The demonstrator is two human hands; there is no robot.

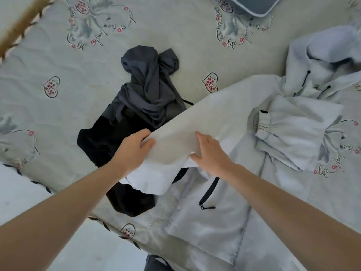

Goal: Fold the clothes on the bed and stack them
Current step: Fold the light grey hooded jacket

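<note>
A pale grey hooded jacket point(277, 192) lies spread on the right side of the bed, its hood at the upper right and one sleeve folded across the chest. Its other sleeve point(205, 118) stretches left toward me and is lifted off the bed. My left hand point(134, 151) grips the cuff end of that sleeve. My right hand point(210, 153) lies on the sleeve a little to the right, fingers straight, thumb under the edge. A crumpled dark grey garment point(150, 89) rests on a black one point(105, 141) in the middle of the bed.
The bedsheet point(58, 106) is pale green with heart prints. A blue-grey cushion point(252, 4) sits at the far edge. The bed's near edge point(117, 233) runs diagonally at lower left, with pale floor below it. A wooden frame point(21, 26) shows at upper left.
</note>
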